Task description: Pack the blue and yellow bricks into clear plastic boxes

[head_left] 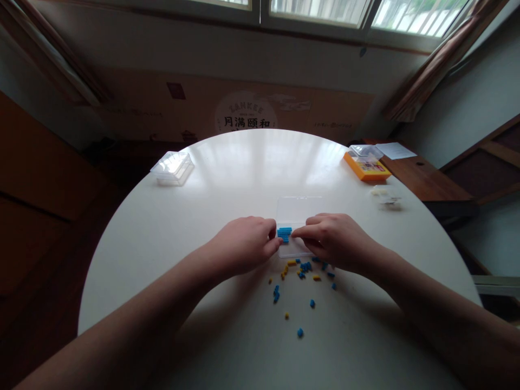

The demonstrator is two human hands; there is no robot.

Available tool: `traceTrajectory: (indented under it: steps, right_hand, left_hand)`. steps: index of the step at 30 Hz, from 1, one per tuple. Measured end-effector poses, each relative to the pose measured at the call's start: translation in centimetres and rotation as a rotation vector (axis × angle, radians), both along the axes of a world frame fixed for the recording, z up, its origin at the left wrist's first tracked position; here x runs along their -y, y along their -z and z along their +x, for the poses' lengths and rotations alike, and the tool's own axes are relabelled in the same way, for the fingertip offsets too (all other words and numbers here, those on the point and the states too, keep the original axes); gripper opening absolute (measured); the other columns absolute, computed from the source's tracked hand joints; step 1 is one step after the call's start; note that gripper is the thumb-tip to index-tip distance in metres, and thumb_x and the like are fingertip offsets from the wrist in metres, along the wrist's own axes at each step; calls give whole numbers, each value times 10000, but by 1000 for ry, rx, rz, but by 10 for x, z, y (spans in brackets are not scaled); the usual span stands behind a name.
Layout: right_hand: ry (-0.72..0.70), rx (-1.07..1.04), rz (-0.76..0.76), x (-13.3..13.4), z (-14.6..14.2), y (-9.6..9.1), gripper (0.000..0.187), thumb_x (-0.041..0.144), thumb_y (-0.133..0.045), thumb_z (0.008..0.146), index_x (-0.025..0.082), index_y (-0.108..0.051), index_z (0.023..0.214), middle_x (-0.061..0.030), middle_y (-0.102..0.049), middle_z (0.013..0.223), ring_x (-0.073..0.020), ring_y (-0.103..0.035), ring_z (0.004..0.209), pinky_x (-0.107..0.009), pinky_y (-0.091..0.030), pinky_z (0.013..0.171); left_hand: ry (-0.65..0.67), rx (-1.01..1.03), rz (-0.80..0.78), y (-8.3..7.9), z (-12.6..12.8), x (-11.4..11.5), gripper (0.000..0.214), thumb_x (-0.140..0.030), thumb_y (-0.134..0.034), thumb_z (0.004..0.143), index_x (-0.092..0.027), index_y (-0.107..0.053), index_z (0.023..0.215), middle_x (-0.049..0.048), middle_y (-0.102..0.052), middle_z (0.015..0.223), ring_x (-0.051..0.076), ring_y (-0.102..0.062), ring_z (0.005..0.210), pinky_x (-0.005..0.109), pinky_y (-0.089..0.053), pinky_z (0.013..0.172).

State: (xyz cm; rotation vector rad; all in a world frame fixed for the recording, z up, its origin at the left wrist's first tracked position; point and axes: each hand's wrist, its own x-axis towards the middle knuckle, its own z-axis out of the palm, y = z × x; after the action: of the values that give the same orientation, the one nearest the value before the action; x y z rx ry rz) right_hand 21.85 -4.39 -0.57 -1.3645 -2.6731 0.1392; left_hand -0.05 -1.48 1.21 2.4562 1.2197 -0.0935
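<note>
left hand [251, 240] and right hand [336, 239] at blue bricks [284, 234]
the bricks lie in a clear case [298, 250]; whether either hand grips anything cannot be told.

Surface [227, 184], white, round-edged. Left edge, far part: clear box [174, 169]. Right edge, far part: orange box [376, 176], clear case [366, 152] atop. Mid-surface: open clear tray [299, 208]; blue block [285, 233] between left hand [247, 241] and right hand [335, 238]. Toward near edge: loose blue pieces [300, 332], yellow pieces [316, 278].

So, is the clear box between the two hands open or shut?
The clear box is open: its lid lies back, exposing blue pieces inside.
</note>
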Motion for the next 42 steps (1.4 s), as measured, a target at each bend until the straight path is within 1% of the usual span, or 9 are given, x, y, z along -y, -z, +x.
traceTrajectory:
  steps: [11,17,22,24,26,29,32,34,42]
  right_hand:
    - [35,19,-25,0,-3,-1,250,229,-527,860,327,-700,1011,19,-628,777,-73,-499,705,-202,-222,601]
    - [7,-16,25,1,-1,2,248,205,-544,846,306,-710,999,16,-621,750,-66,-502,683,-200,-232,588]
    - [14,-265,173,6,9,-5,255,184,-518,866,240,-706,1029,-3,-633,798,-58,-520,703,-178,-328,627]
    - [10,-352,185,10,14,-12,241,177,-523,869,221,-703,1024,-5,-632,812,-51,-517,699,-170,-351,641]
    - [-84,-336,105,14,17,-20,221,194,-541,874,229,-697,1026,5,-626,802,-40,-512,687,-164,-350,637]
    - [-259,-173,-135,23,17,-31,182,214,-551,878,267,-701,965,30,-623,785,-34,-518,688,-172,-335,642]
    - [-346,-68,-370,30,13,-35,186,187,-571,846,300,-705,909,56,-634,818,-31,-533,722,-175,-328,665]
    - [-385,-46,-457,33,9,-35,193,184,-584,825,310,-705,908,66,-639,847,-31,-529,730,-177,-322,671]
    - [-383,36,-425,34,2,-29,143,156,-546,782,195,-637,679,36,-597,734,-48,-419,640,-198,-261,628]
  left_hand:
    - [-10,-2,1,-2,1,0,305,-458,-418,885,-220,-598,819,33,-655,795,200,-569,696,291,-363,548]
    - [-4,16,-19,0,0,-1,320,-484,-412,885,-229,-593,815,23,-652,784,193,-564,681,282,-361,534]
    - [-8,9,-30,0,-1,-2,326,-498,-413,882,-238,-606,846,22,-661,807,200,-573,702,283,-370,547]
    - [-12,11,-47,0,-1,-2,336,-510,-413,879,-242,-616,866,25,-668,826,203,-578,715,282,-374,555]
    - [-19,10,-53,1,0,-2,349,-519,-408,877,-246,-625,884,29,-674,843,207,-580,725,285,-376,563]
    - [-20,9,-40,2,0,-3,345,-514,-415,873,-244,-630,879,33,-677,851,209,-583,730,289,-376,573]
    - [-14,10,-25,2,-1,-3,343,-512,-420,872,-240,-629,871,36,-675,853,208,-585,734,288,-371,569]
    - [-11,8,-24,3,-1,-3,346,-513,-417,872,-241,-631,877,38,-677,860,209,-586,742,287,-369,571]
    - [-5,11,-14,5,-2,-4,385,-541,-406,871,-237,-639,899,47,-681,869,214,-585,743,284,-365,579]
